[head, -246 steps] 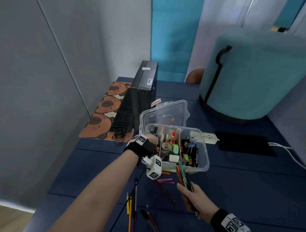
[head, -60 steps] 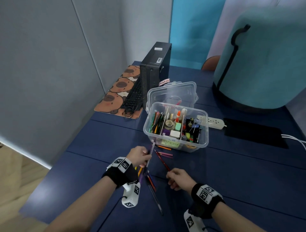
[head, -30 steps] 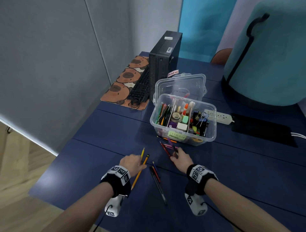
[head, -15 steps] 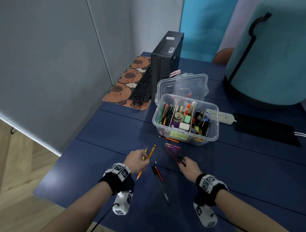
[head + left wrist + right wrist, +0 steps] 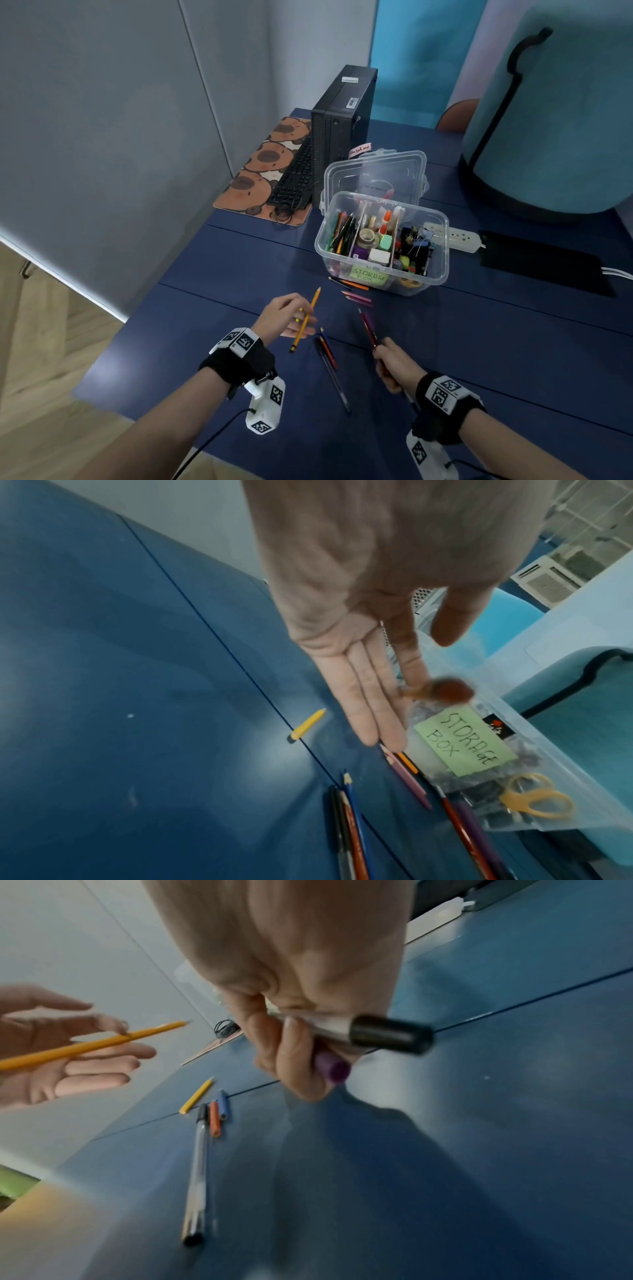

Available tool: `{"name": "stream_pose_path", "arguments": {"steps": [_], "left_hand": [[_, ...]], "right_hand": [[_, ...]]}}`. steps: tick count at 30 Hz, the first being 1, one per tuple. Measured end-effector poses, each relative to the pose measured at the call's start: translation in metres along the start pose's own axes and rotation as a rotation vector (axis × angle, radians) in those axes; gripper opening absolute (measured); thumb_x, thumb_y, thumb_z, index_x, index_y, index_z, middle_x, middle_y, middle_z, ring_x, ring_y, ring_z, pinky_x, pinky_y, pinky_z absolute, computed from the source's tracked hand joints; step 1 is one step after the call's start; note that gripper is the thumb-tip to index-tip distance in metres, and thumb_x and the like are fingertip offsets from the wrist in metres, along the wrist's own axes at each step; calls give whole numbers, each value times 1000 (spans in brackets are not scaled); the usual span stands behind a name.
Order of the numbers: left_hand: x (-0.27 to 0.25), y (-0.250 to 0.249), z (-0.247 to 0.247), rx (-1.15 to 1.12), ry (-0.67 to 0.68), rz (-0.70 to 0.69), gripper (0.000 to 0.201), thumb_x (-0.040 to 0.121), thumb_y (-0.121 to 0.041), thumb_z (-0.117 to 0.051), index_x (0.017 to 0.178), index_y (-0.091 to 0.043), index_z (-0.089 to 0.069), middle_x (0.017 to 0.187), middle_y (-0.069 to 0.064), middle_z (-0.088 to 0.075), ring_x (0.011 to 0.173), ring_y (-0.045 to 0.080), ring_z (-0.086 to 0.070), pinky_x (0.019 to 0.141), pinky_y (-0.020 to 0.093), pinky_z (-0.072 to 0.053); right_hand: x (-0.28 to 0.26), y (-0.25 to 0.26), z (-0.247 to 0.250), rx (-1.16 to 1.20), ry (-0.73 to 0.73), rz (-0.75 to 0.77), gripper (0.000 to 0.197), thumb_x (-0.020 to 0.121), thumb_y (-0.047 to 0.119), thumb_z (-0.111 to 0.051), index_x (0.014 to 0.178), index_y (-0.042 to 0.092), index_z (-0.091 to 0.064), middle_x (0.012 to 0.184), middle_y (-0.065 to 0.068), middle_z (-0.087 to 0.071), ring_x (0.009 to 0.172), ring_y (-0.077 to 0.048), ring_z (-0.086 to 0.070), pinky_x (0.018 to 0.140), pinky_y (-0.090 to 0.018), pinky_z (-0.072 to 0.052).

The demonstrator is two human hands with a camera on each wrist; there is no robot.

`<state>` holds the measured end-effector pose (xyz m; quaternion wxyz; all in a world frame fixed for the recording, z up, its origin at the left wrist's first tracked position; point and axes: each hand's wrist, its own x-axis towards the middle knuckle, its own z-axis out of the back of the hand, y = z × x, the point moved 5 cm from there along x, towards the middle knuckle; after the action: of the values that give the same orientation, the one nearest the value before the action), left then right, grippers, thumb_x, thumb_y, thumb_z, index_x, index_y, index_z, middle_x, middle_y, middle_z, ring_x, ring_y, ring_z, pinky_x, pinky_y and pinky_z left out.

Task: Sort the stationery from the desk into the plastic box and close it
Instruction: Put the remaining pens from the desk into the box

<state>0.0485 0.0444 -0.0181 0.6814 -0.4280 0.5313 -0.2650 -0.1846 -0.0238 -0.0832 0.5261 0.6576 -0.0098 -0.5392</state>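
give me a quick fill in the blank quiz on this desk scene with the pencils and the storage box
1. The left hand holds a pencil whose colour is ____.
2. The green label on the plastic box reads STORAGE ____.
3. The lid of the plastic box is ____, propped up behind it.
4. The clear pen with a black cap lies on the ____, between the two hands; the right hand grips several pens and pencils.

Missing words: yellow; BOX; open; desk
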Motion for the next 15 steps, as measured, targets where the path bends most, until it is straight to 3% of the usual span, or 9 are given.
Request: {"name": "stream_pose_path", "arguments": {"steps": [2,5,7,11,12,15], "left_hand": [[2,10,7,35,-63,-8,20,92,-22,-62,86,-4,-56,85,22,-71,73,33,-71,77,46,-59],[3,26,16,114,-129,-13,16,89,-9,-64,94,-2,-51,81,20,-72,73,31,-71,74,46,-60],[4,37,21,115,-192,16,19,90,-7,-58,104,-5,-46,81,17,-72,72,29,-72,71,41,-60],[9,50,38,203,-431,86,24,92,-7,-43,115,-7,-39,89,15,-66,71,29,-64,67,35,-52],[9,51,43,243,-489,113,23,93,-10,-42,116,-8,-39,95,15,-63,76,28,-60,69,34,-46],[10,51,47,325,-509,166,16,95,-20,-45,109,-12,-40,98,9,-54,79,23,-51,72,30,-36]], "right_hand": [[-5,1,-6,-20,8,27,16,99,24,-40,87,16,-34,54,0,-33,38,-11,-23,40,-20,-16],[-11,7,-21,-222,25,126,23,101,33,-40,86,16,-38,55,-1,-45,37,-12,-41,37,-24,-32],[-13,7,-33,-325,56,160,18,102,27,-37,88,16,-41,67,-2,-54,48,-14,-53,45,-28,-41],[-16,9,-49,-545,50,262,7,100,17,-35,99,19,-42,84,1,-52,67,-13,-51,68,-29,-44],[-18,9,-53,-616,45,272,4,100,22,-37,100,20,-40,89,-2,-55,75,-19,-55,74,-32,-45],[-18,6,-60,-889,-22,233,29,95,46,-46,105,19,-42,104,-8,-62,97,-31,-60,80,-38,-47]]}}
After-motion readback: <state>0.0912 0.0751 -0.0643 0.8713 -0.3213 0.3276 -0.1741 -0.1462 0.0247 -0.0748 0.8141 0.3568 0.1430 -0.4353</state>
